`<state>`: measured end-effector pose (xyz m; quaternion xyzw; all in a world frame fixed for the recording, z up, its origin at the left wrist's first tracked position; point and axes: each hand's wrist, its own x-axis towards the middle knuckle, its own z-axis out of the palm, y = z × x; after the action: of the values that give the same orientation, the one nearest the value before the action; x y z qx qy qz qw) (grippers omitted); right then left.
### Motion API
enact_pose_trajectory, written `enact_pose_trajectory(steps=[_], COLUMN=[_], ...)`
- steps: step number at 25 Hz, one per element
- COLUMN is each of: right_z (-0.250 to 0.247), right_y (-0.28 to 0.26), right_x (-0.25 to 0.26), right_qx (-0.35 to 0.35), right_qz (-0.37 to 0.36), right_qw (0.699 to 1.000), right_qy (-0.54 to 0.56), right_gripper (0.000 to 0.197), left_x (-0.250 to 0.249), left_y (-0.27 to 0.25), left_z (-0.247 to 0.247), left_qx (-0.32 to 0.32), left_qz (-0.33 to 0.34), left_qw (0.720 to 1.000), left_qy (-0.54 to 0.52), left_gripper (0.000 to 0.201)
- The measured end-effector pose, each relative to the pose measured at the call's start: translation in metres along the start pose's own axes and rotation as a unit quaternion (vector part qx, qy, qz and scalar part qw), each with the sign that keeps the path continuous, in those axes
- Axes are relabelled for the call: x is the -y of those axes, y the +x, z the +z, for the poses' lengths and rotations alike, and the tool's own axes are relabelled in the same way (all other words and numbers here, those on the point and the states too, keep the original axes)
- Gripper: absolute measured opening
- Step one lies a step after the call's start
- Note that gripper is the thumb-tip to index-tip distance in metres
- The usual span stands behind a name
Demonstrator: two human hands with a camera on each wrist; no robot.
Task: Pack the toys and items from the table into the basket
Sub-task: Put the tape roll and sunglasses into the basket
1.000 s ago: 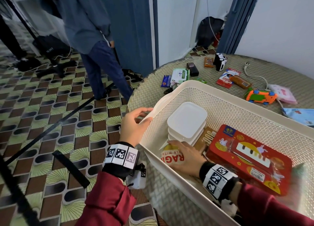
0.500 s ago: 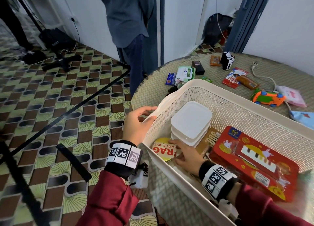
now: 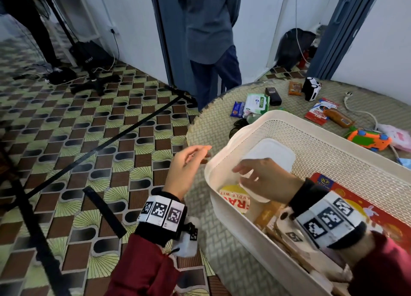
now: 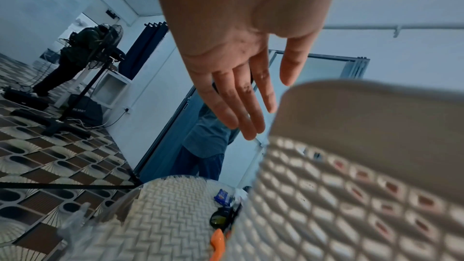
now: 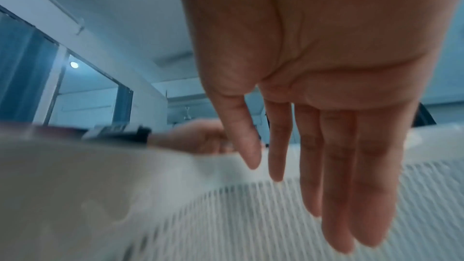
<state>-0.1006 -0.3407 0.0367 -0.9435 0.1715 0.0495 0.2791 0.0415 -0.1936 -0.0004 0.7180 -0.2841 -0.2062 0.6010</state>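
The cream perforated basket point(image 3: 333, 140) stands on the woven round table point(image 3: 213, 126). Inside lie stacked white lidded containers point(image 3: 275, 155), a yellow round item with red lettering point(image 3: 233, 197), a red flat box point(image 3: 378, 211) and brown packets point(image 3: 266, 215). My right hand point(image 3: 260, 175) hovers over the basket's left end above the containers, fingers straight and holding nothing point(image 5: 314, 166). My left hand point(image 3: 191, 162) is just outside the basket's left corner, off the rim, fingers straight and empty point(image 4: 246, 106).
On the table beyond the basket lie an orange toy car point(image 3: 367, 140), a black-and-white toy car point(image 3: 311, 88), snack packets point(image 3: 320, 113), a tissue pack point(image 3: 255, 102), a pink pack point(image 3: 398, 137), a white cable point(image 3: 360, 111) and sunglasses point(image 3: 240, 126). A person point(image 3: 211, 39) stands behind the table.
My left hand let go of the basket's corner and drew back to the left. My right hand rose from the basket floor beside the yellow item to above the containers.
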Motion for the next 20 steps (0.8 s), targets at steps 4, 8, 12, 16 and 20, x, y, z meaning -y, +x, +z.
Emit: enact_pose_trajectory(steps=[4,8,12,16,20], right_z=[-0.033,-0.025,0.031,0.108,0.160], right_y=[0.002,0.012,0.036,0.068,0.088], right_x=[0.048,0.104,0.144,0.154,0.145], right_qx=[-0.071,-0.157,-0.170,-0.114,-0.049], right_qz=[0.004,0.041,0.071,0.128,0.172], right_qw=[0.997,0.986,0.969,0.961,0.956], right_qy=[-0.006,0.050,0.168,0.216,0.233], right_gripper=[0.020,0.015,0.013,0.014,0.012], left_x=[-0.003,0.005,0.026,0.059,0.089], left_y=[0.006,0.014,0.013,0.009,0.010], left_z=[-0.047,-0.103,-0.151,-0.188,-0.205], left_qx=[-0.021,0.015,0.054,0.090,0.101], left_qz=[0.003,0.027,0.014,-0.026,-0.067], left_qw=[0.999,1.000,0.998,0.995,0.992], left_qy=[-0.031,0.001,0.007,0.018,0.015], left_gripper=[0.021,0.021,0.019,0.021,0.019])
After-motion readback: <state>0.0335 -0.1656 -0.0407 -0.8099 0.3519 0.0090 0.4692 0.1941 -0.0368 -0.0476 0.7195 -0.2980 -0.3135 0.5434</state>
